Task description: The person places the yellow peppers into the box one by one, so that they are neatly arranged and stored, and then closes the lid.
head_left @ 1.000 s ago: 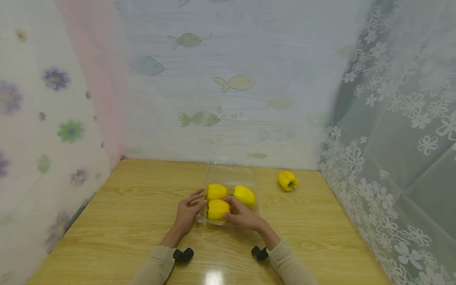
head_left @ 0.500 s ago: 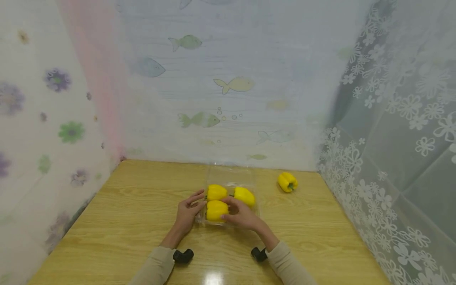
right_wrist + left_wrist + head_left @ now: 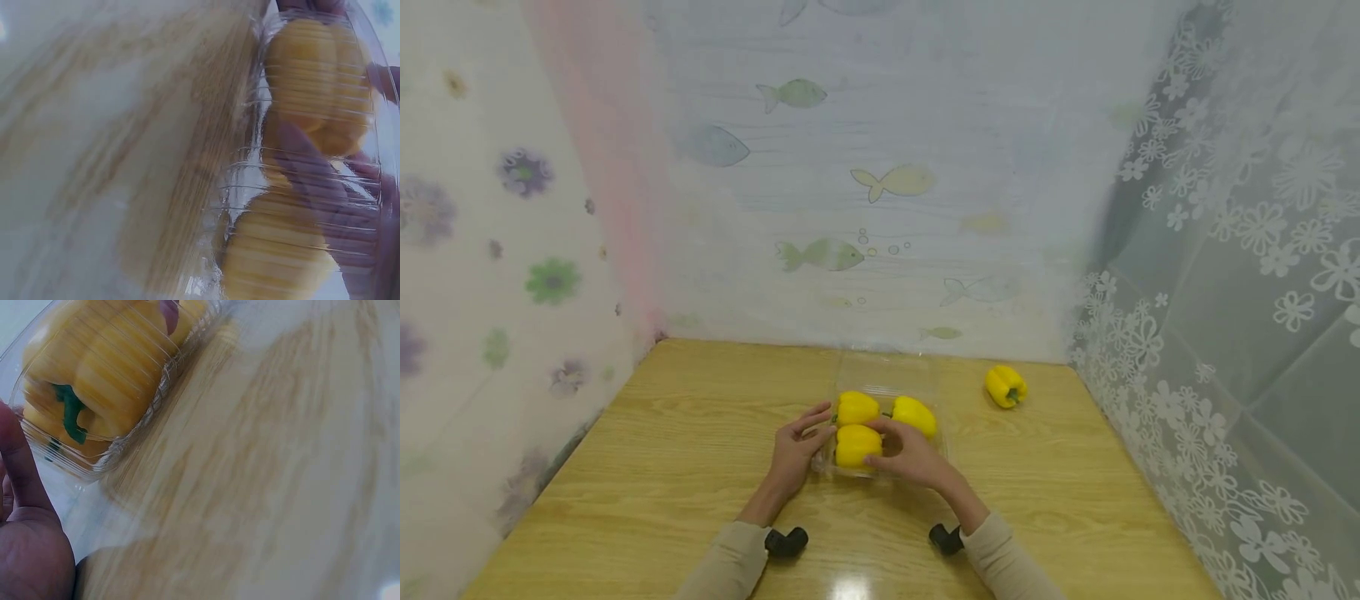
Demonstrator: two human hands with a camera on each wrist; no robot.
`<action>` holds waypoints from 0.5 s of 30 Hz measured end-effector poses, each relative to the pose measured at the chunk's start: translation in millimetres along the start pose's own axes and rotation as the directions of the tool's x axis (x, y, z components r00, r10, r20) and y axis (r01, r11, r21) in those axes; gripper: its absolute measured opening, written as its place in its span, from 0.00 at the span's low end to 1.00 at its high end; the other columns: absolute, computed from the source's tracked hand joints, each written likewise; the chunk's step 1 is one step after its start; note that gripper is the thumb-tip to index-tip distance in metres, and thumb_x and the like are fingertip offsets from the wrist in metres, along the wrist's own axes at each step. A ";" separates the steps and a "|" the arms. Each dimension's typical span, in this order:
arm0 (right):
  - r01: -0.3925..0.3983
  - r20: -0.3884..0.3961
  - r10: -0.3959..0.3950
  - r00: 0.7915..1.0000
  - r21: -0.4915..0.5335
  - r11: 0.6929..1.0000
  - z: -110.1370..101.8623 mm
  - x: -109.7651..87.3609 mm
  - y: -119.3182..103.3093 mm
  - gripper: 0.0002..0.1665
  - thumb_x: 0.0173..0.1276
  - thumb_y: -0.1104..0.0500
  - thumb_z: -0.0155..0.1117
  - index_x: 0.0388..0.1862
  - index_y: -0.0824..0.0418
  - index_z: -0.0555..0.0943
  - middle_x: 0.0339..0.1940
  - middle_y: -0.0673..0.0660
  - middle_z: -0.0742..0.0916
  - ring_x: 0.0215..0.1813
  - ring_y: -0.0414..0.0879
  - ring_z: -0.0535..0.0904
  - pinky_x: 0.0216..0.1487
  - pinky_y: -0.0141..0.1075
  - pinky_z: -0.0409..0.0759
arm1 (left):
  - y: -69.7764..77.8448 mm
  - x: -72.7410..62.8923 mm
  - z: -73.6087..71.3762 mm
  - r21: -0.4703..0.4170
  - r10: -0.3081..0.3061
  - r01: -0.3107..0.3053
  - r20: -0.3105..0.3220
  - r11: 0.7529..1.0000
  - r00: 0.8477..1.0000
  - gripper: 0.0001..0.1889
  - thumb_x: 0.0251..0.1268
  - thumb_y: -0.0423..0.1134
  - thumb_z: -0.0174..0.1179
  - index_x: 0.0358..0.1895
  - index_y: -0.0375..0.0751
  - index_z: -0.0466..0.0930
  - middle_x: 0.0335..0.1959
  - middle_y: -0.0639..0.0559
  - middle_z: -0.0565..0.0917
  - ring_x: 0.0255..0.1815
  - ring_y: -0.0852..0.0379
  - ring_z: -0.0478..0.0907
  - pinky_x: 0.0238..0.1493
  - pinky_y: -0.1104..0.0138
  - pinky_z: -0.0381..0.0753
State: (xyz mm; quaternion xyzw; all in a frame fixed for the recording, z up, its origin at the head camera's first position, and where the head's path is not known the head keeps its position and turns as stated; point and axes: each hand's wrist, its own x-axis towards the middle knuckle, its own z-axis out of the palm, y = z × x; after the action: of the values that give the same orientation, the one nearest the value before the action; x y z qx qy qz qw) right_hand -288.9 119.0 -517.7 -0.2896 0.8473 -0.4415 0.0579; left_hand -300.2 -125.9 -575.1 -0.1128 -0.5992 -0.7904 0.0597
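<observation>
Left hand [image 3: 792, 450] touching the clear plastic clamshell [image 3: 886, 371] with spread fingers, right hand [image 3: 913, 457] pinching the nearest yellow bell pepper [image 3: 856, 447] inside.

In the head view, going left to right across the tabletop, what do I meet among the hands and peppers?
Left hand → nearest yellow bell pepper → right hand → lone yellow bell pepper.
</observation>
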 end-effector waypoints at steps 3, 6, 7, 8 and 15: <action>-0.016 -0.016 0.016 1.000 -0.027 0.999 1.3 -0.8 -0.6 0.35 0.67 0.47 0.73 0.70 0.58 0.76 0.67 0.54 0.82 0.65 0.50 0.78 0.67 0.50 0.76 | 0.3 -0.5 0.2 -0.004 -0.001 0.001 0.005 1.000 1.000 0.21 0.68 0.30 0.66 0.60 0.23 0.79 0.72 0.38 0.72 0.48 0.62 0.83 0.24 0.77 0.75; -0.018 -0.026 0.017 1.000 -0.038 0.999 1.8 -2.2 -2.8 0.34 0.68 0.48 0.73 0.69 0.58 0.76 0.66 0.54 0.82 0.63 0.50 0.79 0.65 0.50 0.78 | 0.3 -1.1 0.2 0.000 -0.001 0.001 0.009 1.000 1.000 0.21 0.68 0.30 0.66 0.61 0.23 0.79 0.72 0.38 0.72 0.48 0.62 0.84 0.25 0.77 0.74; -0.017 -0.027 0.016 0.999 -0.040 0.999 1.8 -2.8 -3.8 0.34 0.68 0.48 0.73 0.69 0.58 0.76 0.66 0.54 0.82 0.63 0.51 0.79 0.64 0.50 0.78 | 0.2 -1.3 0.2 0.002 0.000 0.000 0.011 1.000 1.000 0.21 0.68 0.30 0.66 0.61 0.23 0.78 0.73 0.38 0.72 0.49 0.62 0.84 0.25 0.77 0.74; -0.017 -0.029 0.016 0.999 -0.043 0.999 1.7 -3.3 -4.8 0.34 0.68 0.48 0.73 0.69 0.58 0.76 0.66 0.55 0.82 0.63 0.51 0.79 0.64 0.50 0.79 | 0.2 -1.5 0.1 0.001 -0.001 0.001 0.013 1.000 1.000 0.21 0.69 0.30 0.66 0.61 0.23 0.78 0.73 0.38 0.71 0.48 0.63 0.84 0.25 0.77 0.74; -0.022 -0.049 0.021 0.999 -0.025 0.999 -0.8 -7.3 -9.6 0.34 0.68 0.48 0.73 0.68 0.61 0.76 0.67 0.59 0.81 0.65 0.55 0.79 0.64 0.53 0.79 | 1.0 -1.8 0.4 -0.026 -0.004 0.005 0.024 1.000 1.000 0.22 0.69 0.29 0.65 0.62 0.21 0.76 0.74 0.34 0.69 0.37 0.64 0.81 0.25 0.77 0.73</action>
State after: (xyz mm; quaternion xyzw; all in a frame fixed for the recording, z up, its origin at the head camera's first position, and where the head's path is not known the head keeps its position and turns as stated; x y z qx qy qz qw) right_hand -279.0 119.3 -510.8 -0.2703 0.8571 -0.4368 0.0381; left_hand -298.2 -125.9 -574.5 -0.1217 -0.5898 -0.7968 0.0493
